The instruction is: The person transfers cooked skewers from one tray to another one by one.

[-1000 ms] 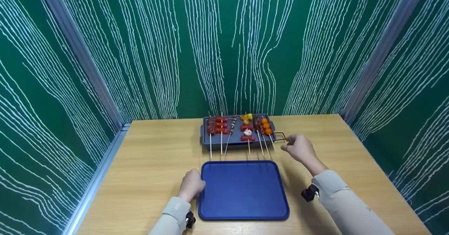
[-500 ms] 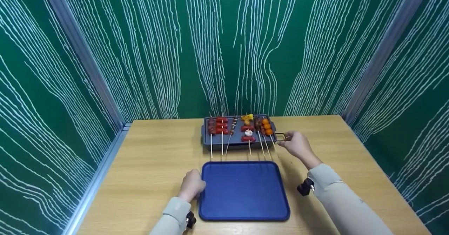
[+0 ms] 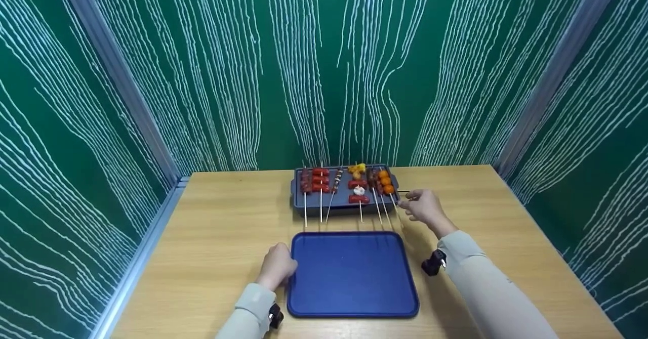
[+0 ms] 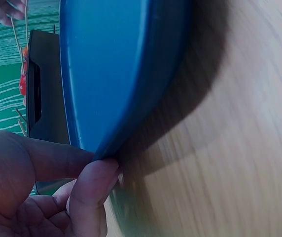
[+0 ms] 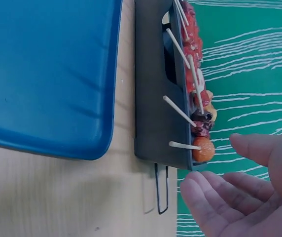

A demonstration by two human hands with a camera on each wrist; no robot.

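Note:
My left hand [image 3: 277, 266] pinches the left rim of the blue tray [image 3: 353, 276]; in the left wrist view its thumb and finger close on the tray's edge. Beyond the tray stands a dark grill box [image 3: 338, 200] holding several skewers, their sticks pointing toward me. My right hand [image 3: 424, 208] is beside the box's right end, near the skewer of orange balls [image 3: 386, 181]. In the right wrist view, thumb and fingers [image 5: 259, 148] are spread apart around the corner by the orange ball [image 5: 203, 149], holding nothing.
A wire handle [image 5: 161, 190] sticks out from the box's right end, below my right hand. Both stand on a wooden table [image 3: 228, 217], with green white-lined panels [image 3: 288, 76] behind and at the sides.
My right hand has moved left, from the outer end of the wire handle toward the box's right corner. My left hand keeps its hold on the tray.

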